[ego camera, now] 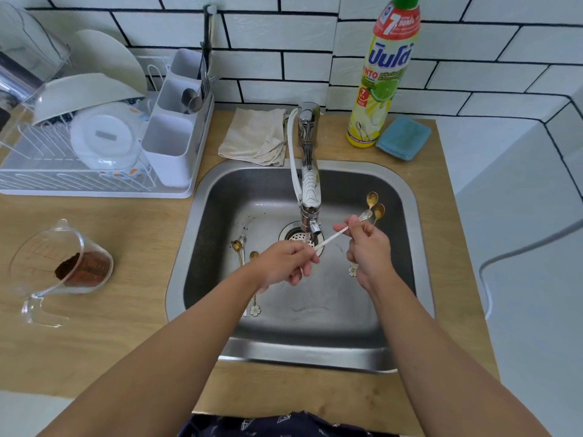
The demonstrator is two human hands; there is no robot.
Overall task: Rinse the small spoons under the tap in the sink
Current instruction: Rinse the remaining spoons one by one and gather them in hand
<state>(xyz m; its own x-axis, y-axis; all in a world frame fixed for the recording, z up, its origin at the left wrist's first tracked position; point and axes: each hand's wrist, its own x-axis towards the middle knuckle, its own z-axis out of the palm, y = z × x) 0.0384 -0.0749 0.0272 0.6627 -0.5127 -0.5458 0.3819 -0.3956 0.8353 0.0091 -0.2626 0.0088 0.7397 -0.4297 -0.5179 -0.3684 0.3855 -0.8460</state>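
I stand in front of the steel sink (407,197), because the tap (309,187) hangs over its middle and the water falls near the drain (296,236); the stream itself is thin and hard to see. My left hand (284,263) pinches the lower end of 1 silver spoon (334,235), and I hold this spoon slanted under the spout so that, I think, the water can run along its handle. My right hand (367,247) grips a small bundle of spoons: the upper part of the silver one passes through it, and 2 gold spoons (375,205) stand up above my fingers, away from the water, probably waiting or already rinsed; I cannot tell which. A flower-shaped handle end (352,270) shows below this hand, but my palm hides which spoon it belongs to. On the sink floor at the left lie more small spoons (238,247), kept there, I judge, for rinsing later; I count about 3, but my left forearm covers their handles, so the number is not sure.
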